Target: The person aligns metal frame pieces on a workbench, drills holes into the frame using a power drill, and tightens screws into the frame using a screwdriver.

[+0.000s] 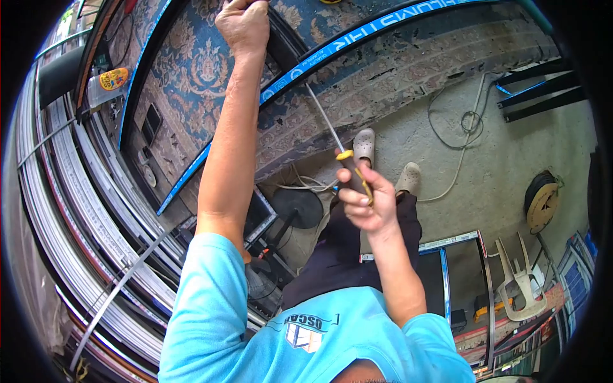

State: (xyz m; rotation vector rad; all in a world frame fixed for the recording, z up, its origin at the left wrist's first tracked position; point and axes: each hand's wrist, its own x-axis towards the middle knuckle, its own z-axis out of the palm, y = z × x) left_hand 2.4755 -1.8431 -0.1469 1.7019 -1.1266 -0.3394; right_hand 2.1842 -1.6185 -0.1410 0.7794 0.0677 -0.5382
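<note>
Now, right fingers (352, 197): closed round my screwdriver (327, 121), mid-frame.
Blue-striped bar (345, 43): upper centre; screwdriver work here, I judge, calling for steady alignment.
Left fingers (257, 9): curled, top edge; I cannot tell on what.

The right hand (371, 196) holds a screwdriver (355, 175) — its shaft slants up to the blue-filmed bar (345, 46) on the carpet-covered desk (207, 70) — while the left hand (243, 27) is near a dark profile (286, 39).
</note>
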